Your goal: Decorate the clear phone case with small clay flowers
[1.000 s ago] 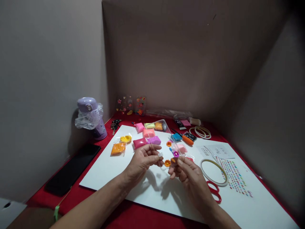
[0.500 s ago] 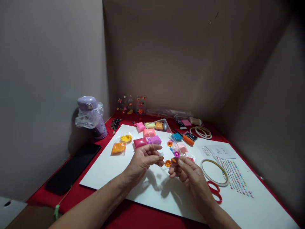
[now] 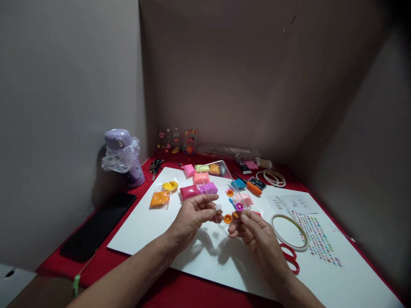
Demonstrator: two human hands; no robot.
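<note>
Left hand (image 3: 195,212) + right hand (image 3: 257,229) gripping this clear case (image 3: 224,194) over a white board (image 3: 147,218), red counter (image 3: 189,291), kinda dim far wall (image 3: 218,77).

Left of the left hand (image 3: 194,212), the white board (image 3: 139,226) lies bare. Packets (image 3: 189,192) crowd ahead; scissors (image 3: 290,258) flank the right hand (image 3: 256,229).

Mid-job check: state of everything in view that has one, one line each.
Clear case: held up, tilted, flowers on it
Left hand: closed on the case's left edge
Right hand: pinching the case's lower right
Purple bottle: upright, lid on, plastic wrap around it
Black slab: lying flat, dark
Scissors: lying; blades hidden, open or shut unclear
Tape roll: lying flat
Orange packet: lying flat in clear wrapping
</note>
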